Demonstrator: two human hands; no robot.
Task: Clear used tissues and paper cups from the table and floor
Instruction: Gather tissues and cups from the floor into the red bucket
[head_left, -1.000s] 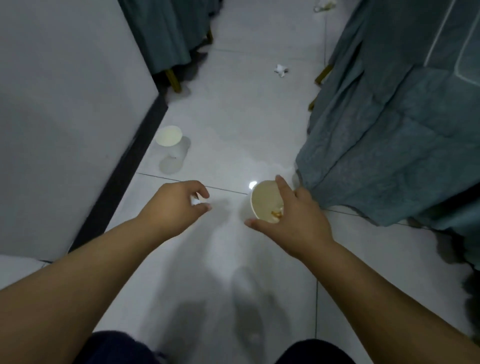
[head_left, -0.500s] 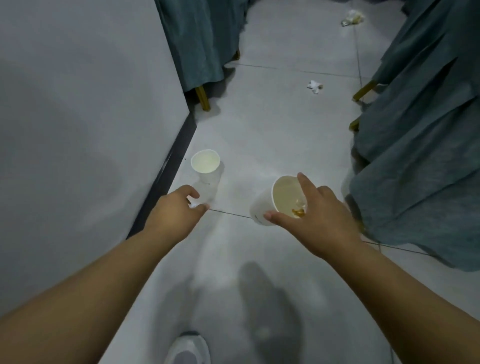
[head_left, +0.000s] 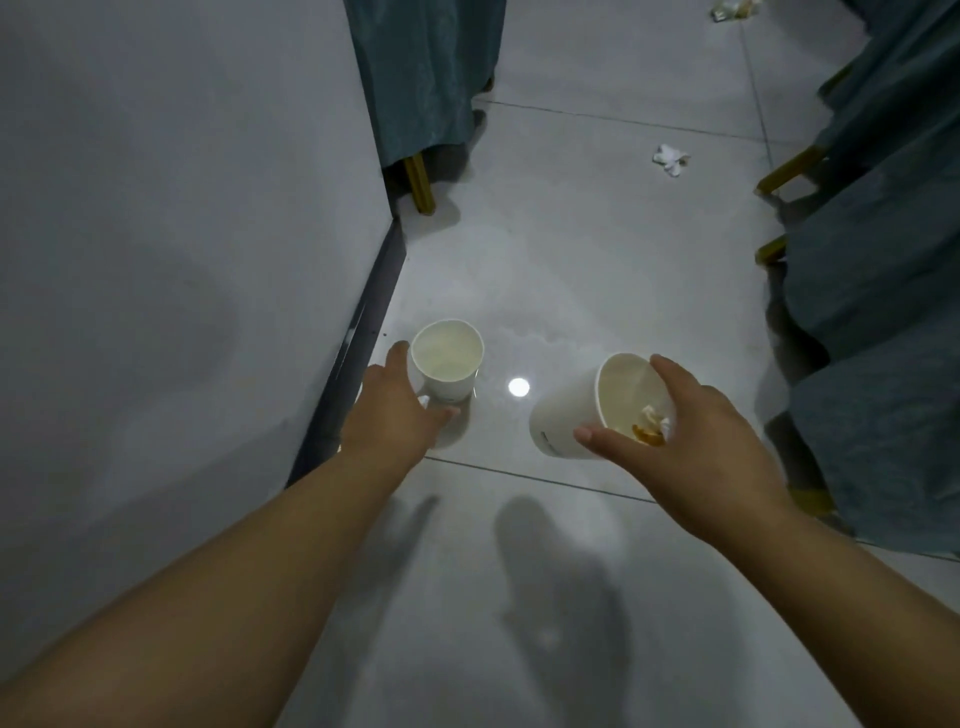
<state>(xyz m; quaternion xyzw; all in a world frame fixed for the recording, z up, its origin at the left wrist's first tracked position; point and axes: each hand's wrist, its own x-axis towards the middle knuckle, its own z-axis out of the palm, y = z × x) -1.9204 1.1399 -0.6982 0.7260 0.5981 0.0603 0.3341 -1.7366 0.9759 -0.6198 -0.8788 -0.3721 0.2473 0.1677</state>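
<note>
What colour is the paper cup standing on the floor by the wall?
The paper cup is white inside and out; head view.

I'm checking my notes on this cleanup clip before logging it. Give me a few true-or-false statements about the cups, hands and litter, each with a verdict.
1. The right hand holds a tilted paper cup with scraps inside. True.
2. The floor cup near the wall lies on its side. False: it stands upright, mouth up.
3. A crumpled tissue lies on the floor further ahead. True.
4. The left hand is far away from the floor cup. False: its fingers are right at the cup's side.
5. The floor cup is filled with tissues. False: nothing shows inside it.
</note>
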